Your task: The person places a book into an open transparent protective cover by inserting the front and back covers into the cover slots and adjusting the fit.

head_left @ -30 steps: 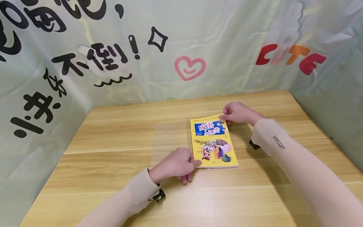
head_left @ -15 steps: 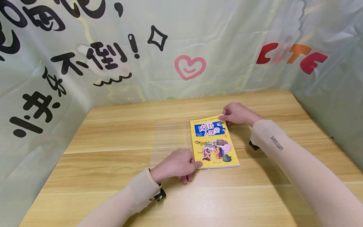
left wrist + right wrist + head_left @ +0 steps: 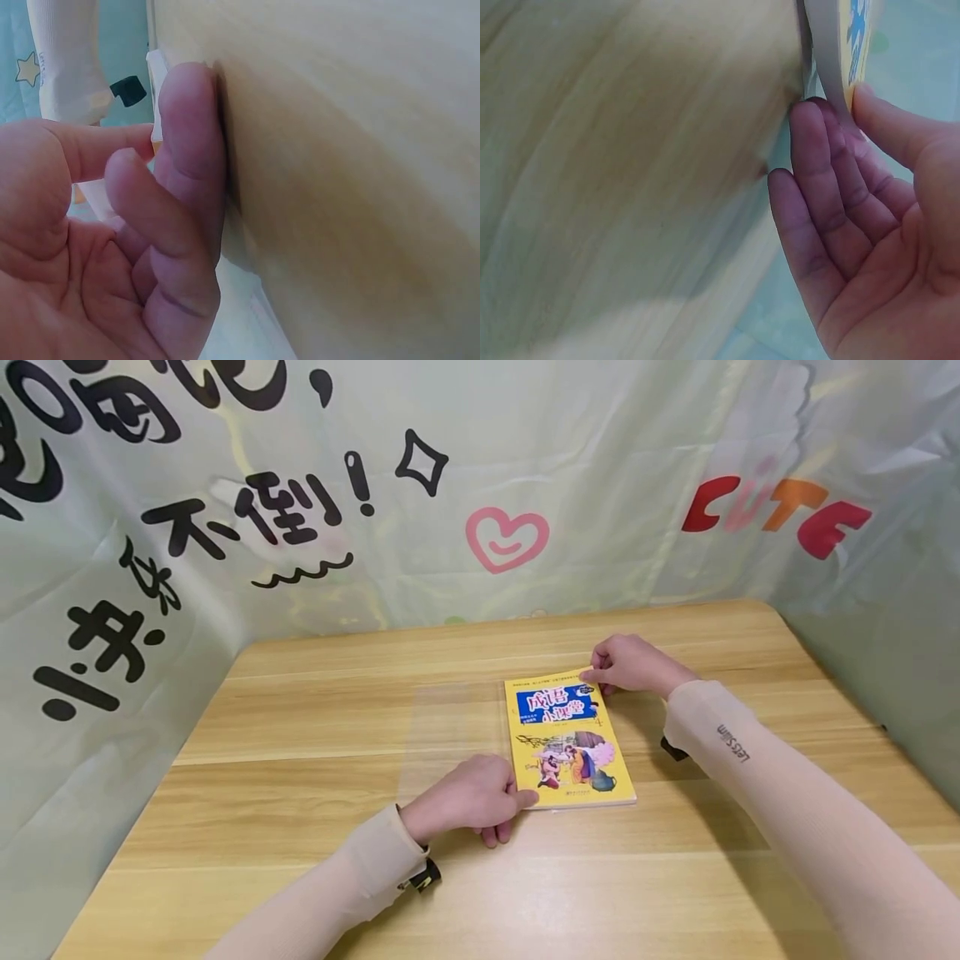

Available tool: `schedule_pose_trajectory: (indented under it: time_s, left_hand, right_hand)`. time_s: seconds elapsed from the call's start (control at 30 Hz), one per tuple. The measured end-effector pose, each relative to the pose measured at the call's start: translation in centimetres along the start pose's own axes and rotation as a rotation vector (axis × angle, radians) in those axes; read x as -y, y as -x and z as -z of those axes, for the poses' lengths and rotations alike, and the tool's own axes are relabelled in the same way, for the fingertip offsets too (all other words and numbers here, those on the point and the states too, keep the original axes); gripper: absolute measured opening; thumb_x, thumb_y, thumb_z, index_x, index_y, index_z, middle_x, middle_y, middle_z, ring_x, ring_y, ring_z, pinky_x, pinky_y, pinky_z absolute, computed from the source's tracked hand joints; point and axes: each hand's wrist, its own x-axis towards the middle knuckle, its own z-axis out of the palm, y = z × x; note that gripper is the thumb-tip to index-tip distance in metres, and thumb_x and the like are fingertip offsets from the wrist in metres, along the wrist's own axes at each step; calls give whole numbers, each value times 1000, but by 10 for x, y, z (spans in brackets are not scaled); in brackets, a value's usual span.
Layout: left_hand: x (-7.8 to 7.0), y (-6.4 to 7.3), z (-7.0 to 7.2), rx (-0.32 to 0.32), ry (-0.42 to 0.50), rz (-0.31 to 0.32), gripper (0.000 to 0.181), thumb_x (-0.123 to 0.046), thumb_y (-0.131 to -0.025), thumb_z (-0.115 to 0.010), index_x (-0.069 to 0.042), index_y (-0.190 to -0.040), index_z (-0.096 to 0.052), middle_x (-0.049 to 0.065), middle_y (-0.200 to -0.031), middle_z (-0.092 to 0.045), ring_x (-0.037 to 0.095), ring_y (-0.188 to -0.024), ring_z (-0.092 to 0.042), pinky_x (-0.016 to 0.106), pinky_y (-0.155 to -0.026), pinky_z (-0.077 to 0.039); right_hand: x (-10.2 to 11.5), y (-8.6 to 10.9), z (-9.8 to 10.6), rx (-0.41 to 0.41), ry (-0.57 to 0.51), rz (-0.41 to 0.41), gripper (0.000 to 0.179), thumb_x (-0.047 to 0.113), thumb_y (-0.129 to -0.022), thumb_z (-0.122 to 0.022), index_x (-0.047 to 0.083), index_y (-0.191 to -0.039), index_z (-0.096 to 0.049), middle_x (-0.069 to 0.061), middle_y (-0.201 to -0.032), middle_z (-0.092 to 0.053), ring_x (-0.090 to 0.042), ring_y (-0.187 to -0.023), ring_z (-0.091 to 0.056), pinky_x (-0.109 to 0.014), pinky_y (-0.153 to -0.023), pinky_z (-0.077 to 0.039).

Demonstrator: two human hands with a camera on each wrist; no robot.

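A yellow paperback book point(image 3: 566, 735) with a blue title panel and a cartoon picture lies face up on the wooden table. At its lower left corner is my left hand point(image 3: 474, 792), thumb on the cover and fingers at the book's edge. My right hand point(image 3: 633, 663) pinches the upper right corner between thumb and fingers; the right wrist view shows that corner of the book point(image 3: 832, 56) bent up off the table. A thin transparent plastic sheet point(image 3: 442, 722) lies flat left of the book and reaches its left edge. A sliver of it shows below the book.
The wooden table point(image 3: 300, 710) has rounded back corners. Behind and beside it hangs a pale printed cloth point(image 3: 600, 518) with lettering and a pink heart. A dark wrist device point(image 3: 426, 875) sits at the left cuff.
The book and both hands have shifted very slightly toward the person. Both holds on the corners stay the same, and the head view has moved a little.
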Motion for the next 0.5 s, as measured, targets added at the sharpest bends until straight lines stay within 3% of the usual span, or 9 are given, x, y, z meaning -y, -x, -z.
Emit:
schedule_pose_trajectory:
  time_s: [0.5]
  left_hand:
    - [-2,-1,-1,1,-34,-3,41,-30,-107,-68,-7,-73,-69,7,-55,-68,16,-44,-65,26,-44,-53]
  right_hand:
    - [3,3,-3,-29,32,-34,27,31,-101,-78,7,-90,-71,-7,-79,-69,-20,-71,-59,-31,-69,-48]
